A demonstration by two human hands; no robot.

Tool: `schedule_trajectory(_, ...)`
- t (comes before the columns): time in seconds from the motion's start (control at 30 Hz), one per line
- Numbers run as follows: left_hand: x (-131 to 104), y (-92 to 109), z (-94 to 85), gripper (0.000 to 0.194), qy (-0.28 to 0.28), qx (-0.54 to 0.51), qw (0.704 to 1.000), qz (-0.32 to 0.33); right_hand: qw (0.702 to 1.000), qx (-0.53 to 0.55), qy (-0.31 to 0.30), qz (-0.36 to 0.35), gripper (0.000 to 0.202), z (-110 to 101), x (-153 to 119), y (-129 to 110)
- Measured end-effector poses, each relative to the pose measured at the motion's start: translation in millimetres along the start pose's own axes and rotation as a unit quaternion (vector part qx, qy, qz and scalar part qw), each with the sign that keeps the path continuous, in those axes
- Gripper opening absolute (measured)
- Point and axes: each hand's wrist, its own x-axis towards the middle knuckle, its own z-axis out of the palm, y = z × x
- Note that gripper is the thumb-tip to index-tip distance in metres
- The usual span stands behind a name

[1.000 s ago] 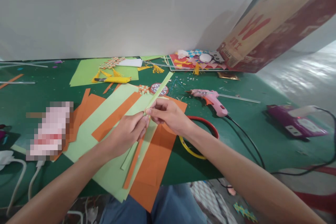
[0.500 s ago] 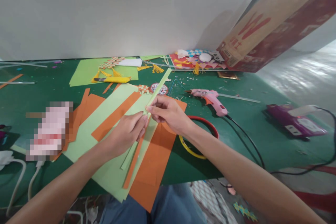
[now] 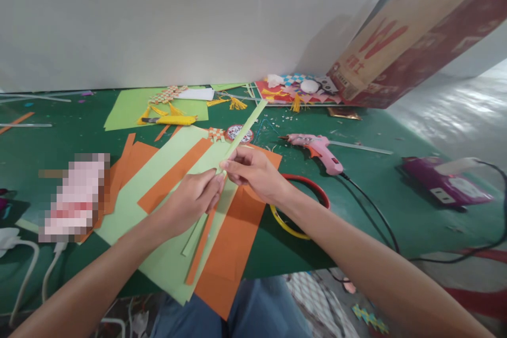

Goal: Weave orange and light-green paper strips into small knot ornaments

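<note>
Both hands meet over the paper sheets, pinching a narrow light green paper strip (image 3: 251,122). My left hand (image 3: 201,190) is closed on its lower part, thumb and forefinger pressed together. Just above, my right hand (image 3: 253,170) pinches the same strip, whose free end points up and to the right. The strip between the fingertips is partly hidden. An orange paper strip (image 3: 201,253) runs down below my left hand, its upper end covered by the fingers; I cannot tell if it is held. Beneath lie a light green sheet (image 3: 158,259) and an orange sheet (image 3: 237,232).
A pink glue gun (image 3: 317,149) with a black cable lies right of my hands. Near my right forearm are tape rolls (image 3: 304,182). A yellow cutter knife (image 3: 174,120) and woven paper pieces (image 3: 168,95) lie behind. A paper bag (image 3: 388,42) stands at the back right.
The free end of the green strip has swung slightly to the right. Both hands stay almost in place with the same pinch.
</note>
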Motion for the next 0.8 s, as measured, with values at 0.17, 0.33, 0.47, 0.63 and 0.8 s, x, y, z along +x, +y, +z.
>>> schedule_trajectory(0.17,0.0,-1.3,-0.6,0.037,-0.001,-0.011,1.0,0.0,1.0,0.011,0.009,0.005,0.037,0.2,-0.3,0.9)
schedule_trajectory(0.33,0.6,-0.5,-0.9,0.036,-0.005,-0.013,1.0,-0.007,1.0,0.003,-0.021,0.015,0.034,1.2,-0.7,1.1)
schedule_trajectory(0.47,0.5,0.4,-0.9,0.035,-0.008,-0.009,1.0,-0.01,1.0,0.001,-0.014,0.0,0.036,1.1,-0.6,1.7)
schedule_trajectory(0.63,0.4,-0.4,-0.9,0.038,-0.015,-0.003,1.0,-0.01,1.0,0.006,0.013,-0.015,0.037,0.0,-0.5,1.4)
schedule_trajectory(0.8,0.4,-0.7,-1.7,0.038,-0.017,-0.005,1.0,-0.013,1.0,0.027,0.013,-0.004,0.037,-0.3,-0.5,1.1)
